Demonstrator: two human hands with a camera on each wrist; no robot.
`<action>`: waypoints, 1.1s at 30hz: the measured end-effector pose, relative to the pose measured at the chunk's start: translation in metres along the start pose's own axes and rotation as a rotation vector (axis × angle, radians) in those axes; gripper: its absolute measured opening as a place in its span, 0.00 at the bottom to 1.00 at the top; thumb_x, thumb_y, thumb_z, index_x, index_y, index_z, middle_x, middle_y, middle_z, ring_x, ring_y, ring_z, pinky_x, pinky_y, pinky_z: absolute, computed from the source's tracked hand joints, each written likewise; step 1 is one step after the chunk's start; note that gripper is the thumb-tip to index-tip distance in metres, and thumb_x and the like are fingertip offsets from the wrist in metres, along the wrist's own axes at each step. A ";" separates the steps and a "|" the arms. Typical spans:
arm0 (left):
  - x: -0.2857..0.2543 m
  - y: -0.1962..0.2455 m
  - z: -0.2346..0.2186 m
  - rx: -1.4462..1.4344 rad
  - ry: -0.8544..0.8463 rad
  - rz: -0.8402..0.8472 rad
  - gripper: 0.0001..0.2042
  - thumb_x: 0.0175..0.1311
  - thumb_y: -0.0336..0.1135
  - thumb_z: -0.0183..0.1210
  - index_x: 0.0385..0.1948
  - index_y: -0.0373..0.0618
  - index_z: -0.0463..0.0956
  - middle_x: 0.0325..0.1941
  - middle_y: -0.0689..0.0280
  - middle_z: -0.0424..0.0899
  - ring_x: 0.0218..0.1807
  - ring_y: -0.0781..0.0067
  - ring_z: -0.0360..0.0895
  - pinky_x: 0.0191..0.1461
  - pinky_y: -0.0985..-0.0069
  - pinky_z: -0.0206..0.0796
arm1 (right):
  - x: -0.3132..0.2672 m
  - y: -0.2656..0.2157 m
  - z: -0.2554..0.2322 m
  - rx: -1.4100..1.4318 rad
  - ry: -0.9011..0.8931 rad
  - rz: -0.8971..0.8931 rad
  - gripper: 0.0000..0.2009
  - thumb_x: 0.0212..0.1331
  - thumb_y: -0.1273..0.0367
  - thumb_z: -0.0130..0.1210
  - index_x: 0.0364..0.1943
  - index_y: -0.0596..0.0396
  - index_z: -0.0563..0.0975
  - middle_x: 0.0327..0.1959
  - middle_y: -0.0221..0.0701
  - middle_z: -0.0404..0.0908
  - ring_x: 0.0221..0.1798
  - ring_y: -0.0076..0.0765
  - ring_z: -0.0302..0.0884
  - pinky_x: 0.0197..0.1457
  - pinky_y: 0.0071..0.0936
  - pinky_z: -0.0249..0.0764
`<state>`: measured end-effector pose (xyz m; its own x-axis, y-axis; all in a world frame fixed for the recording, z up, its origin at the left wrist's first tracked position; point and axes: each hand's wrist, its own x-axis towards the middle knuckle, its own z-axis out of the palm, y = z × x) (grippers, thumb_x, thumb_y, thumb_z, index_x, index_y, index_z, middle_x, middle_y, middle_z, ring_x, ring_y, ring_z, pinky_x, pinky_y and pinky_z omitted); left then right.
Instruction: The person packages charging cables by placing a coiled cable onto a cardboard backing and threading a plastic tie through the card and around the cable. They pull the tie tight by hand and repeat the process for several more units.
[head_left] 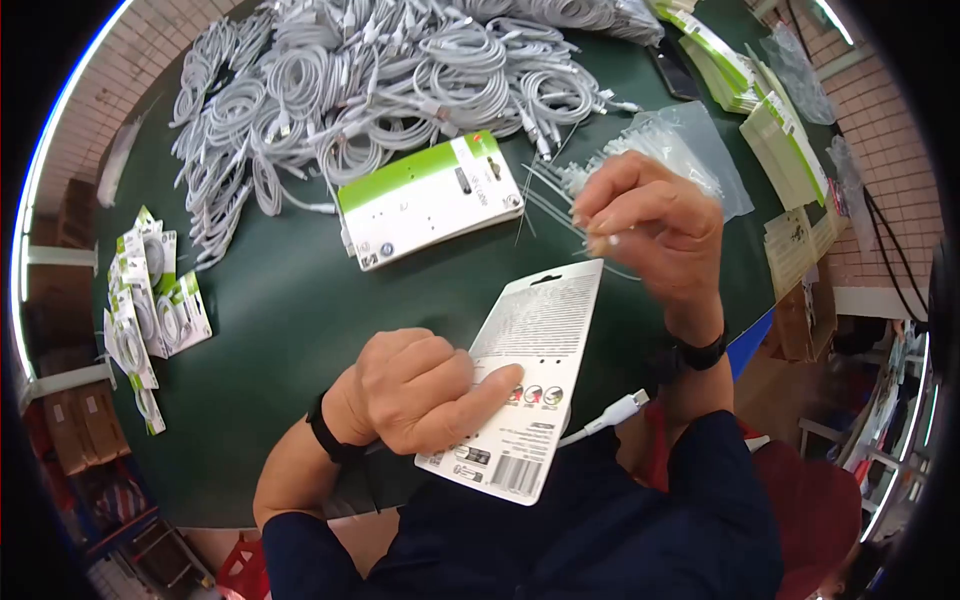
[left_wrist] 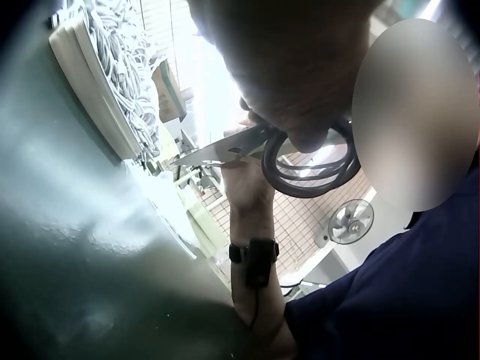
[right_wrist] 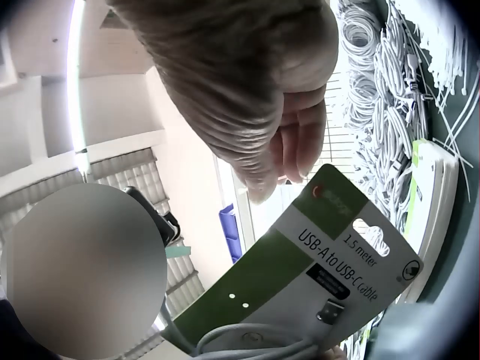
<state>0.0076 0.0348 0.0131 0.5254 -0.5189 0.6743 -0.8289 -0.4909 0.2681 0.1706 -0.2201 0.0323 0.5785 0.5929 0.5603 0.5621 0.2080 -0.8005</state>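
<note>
My left hand [head_left: 415,390] grips a white and green packaging card [head_left: 535,325] by its lower left side, thumb across the printed back. Behind the card a coiled USB cable [left_wrist: 311,187] shows in the left wrist view, and its plug [head_left: 622,408] sticks out at the right. The right wrist view shows the card's front [right_wrist: 300,251], marked USB-A to USB-C cable. Just above the card's top corner my right hand [head_left: 660,225] pinches a small white piece between thumb and fingers; I cannot tell what it is.
A stack of cards [head_left: 430,205] lies ahead, before a large heap of coiled cables [head_left: 330,90]. White cable ties [head_left: 650,150] on a plastic bag [head_left: 725,160] lie at right. Further right are more cards [head_left: 785,150] and a phone [head_left: 675,72]. Carded cables [head_left: 150,300] lie at left.
</note>
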 end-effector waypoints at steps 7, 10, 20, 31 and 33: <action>-0.012 0.008 0.016 0.017 0.027 0.098 0.24 0.47 0.37 0.75 0.50 0.43 0.86 0.25 0.71 0.72 0.22 0.80 0.66 0.21 0.80 0.54 | -0.011 -0.019 0.026 0.224 -0.017 0.012 0.07 0.63 0.76 0.66 0.41 0.56 0.80 0.35 0.40 0.85 0.31 0.30 0.79 0.33 0.24 0.73; -0.009 0.010 0.017 -0.002 0.032 0.091 0.26 0.45 0.39 0.75 0.51 0.44 0.86 0.24 0.71 0.71 0.22 0.81 0.66 0.21 0.80 0.54 | -0.012 -0.021 0.029 0.208 -0.068 -0.008 0.06 0.65 0.72 0.66 0.42 0.55 0.80 0.34 0.40 0.86 0.29 0.28 0.79 0.31 0.22 0.71; -0.006 0.007 0.026 -0.062 0.090 0.112 0.17 0.53 0.31 0.68 0.45 0.36 0.86 0.20 0.77 0.58 0.20 0.83 0.60 0.17 0.80 0.49 | -0.009 -0.014 0.032 0.193 -0.198 -0.084 0.07 0.65 0.73 0.68 0.42 0.57 0.81 0.35 0.42 0.87 0.30 0.29 0.84 0.32 0.23 0.73; -0.010 0.011 0.024 -0.052 0.050 0.078 0.26 0.45 0.38 0.74 0.51 0.45 0.87 0.23 0.75 0.65 0.22 0.82 0.63 0.20 0.80 0.52 | -0.011 -0.015 0.037 0.181 -0.228 -0.044 0.08 0.63 0.72 0.70 0.42 0.55 0.82 0.34 0.40 0.88 0.29 0.28 0.84 0.32 0.23 0.72; -0.009 0.011 0.024 -0.058 0.054 0.082 0.26 0.45 0.38 0.74 0.51 0.45 0.87 0.23 0.75 0.65 0.22 0.83 0.63 0.20 0.80 0.52 | -0.011 -0.015 0.039 0.180 -0.222 -0.031 0.08 0.63 0.71 0.70 0.41 0.55 0.82 0.33 0.40 0.88 0.29 0.28 0.83 0.31 0.23 0.72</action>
<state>-0.0017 0.0178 -0.0068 0.4459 -0.5166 0.7310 -0.8790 -0.4067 0.2488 0.1332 -0.1997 0.0299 0.4082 0.7357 0.5404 0.4519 0.3515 -0.8199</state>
